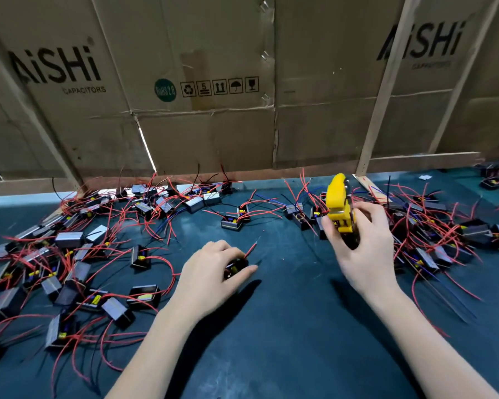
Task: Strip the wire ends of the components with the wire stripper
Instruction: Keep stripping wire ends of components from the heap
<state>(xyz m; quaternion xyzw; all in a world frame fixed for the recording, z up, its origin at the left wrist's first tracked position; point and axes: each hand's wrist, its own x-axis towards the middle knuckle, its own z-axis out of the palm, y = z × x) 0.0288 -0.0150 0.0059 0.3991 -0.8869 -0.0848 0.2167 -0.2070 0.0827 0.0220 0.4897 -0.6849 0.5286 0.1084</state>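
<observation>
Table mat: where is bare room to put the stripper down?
Bare mat lies between the forearms, and between the left hand and right hand, which holds the wire stripper. Component piles crowd the left side and right side.

A dark green table mat (271,341) fills the lower frame, with flattened brown cardboard boxes (213,82) standing behind it across the top. Small black boxed components with red wires (69,269) lie heaped at left, more (444,234) at right. At centre the left hand (211,272) holds one black component (236,267) on the mat, left of the right hand (360,246) holding the yellow plastic wire stripper (339,203).
</observation>
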